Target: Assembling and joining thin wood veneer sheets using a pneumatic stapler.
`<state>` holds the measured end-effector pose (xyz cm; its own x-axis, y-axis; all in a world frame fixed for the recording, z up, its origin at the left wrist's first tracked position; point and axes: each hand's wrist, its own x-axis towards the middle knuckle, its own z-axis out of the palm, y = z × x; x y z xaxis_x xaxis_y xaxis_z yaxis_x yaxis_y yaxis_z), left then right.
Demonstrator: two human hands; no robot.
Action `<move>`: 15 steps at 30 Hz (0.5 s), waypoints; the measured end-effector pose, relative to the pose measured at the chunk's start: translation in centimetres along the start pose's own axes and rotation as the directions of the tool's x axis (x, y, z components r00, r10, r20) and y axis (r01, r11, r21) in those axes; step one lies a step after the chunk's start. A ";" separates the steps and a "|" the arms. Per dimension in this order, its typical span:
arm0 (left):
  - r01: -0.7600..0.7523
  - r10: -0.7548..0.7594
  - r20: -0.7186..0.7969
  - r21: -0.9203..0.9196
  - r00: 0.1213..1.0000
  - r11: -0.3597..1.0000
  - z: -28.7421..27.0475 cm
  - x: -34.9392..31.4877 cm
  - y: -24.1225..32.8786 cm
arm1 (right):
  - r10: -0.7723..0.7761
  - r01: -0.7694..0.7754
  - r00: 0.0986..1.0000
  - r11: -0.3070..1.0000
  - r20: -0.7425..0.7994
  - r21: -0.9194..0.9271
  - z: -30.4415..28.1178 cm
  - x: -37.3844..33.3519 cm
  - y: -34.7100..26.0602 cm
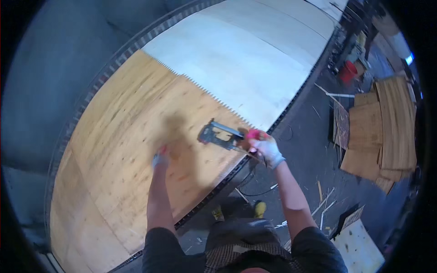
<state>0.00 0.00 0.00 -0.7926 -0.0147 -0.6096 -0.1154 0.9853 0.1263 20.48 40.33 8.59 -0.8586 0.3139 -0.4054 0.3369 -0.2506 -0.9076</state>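
Note:
My right hand (266, 149), in a white glove with pink-red fingers, is wrapped round the end of a pneumatic staple gun (218, 135). The dark tool with a grey bar lies level over the wood sheet near its right edge; I cannot tell whether it touches. My left hand (160, 157), in the same kind of glove, is over the middle of the tan veneer sheet (132, 136). Its fingers are small and smeared, so their pose is unclear. A toothed edge of the tan sheet meets a pale white sheet (241, 54) beyond it.
A dark toothed rail (120, 58) borders the sheets on the far left. On the right floor lie stacked veneer pieces (380, 132), a red bucket (348, 72) and scattered wood strips (324, 207). A hose (256, 184) hangs by the near edge. A pale board (359, 248) stands lower right.

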 end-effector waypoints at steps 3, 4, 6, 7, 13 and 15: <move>-0.073 0.082 -0.112 0.087 0.990 0.994 6.4 -7.4 -1.2 | 0.050 -0.045 0.999 0.985 -0.021 0.166 -12.3 -9.4 0.1; -0.020 0.023 -0.011 0.258 1.000 0.966 6.2 -8.2 -1.2 | 0.086 -0.087 0.996 0.963 0.017 0.254 -15.8 -12.4 2.3; 0.098 -0.129 -0.103 -0.264 0.986 0.960 10.3 -16.9 5.9 | 0.098 -0.086 0.995 0.942 -0.022 0.324 -25.8 -18.0 4.6; -0.040 -0.017 -0.151 -0.363 0.988 0.931 10.7 -24.1 10.5 | 0.128 -0.063 0.984 0.894 -0.120 0.443 -28.9 -21.4 5.2; -0.241 0.829 0.172 -0.908 0.532 0.343 29.7 -40.8 37.0 | 0.155 0.370 0.732 0.727 -0.664 0.578 -41.6 -28.5 1.7; -0.735 0.995 0.056 -0.671 0.080 0.096 30.7 -47.1 49.6 | 0.144 0.447 0.677 0.699 -0.722 0.559 -45.3 -28.4 1.1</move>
<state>49.98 54.76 10.98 -0.1444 0.9890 0.0334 0.1699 -0.0085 0.9854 62.75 72.65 14.19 -0.2539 0.8373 -0.4842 -0.3637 -0.5466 -0.7543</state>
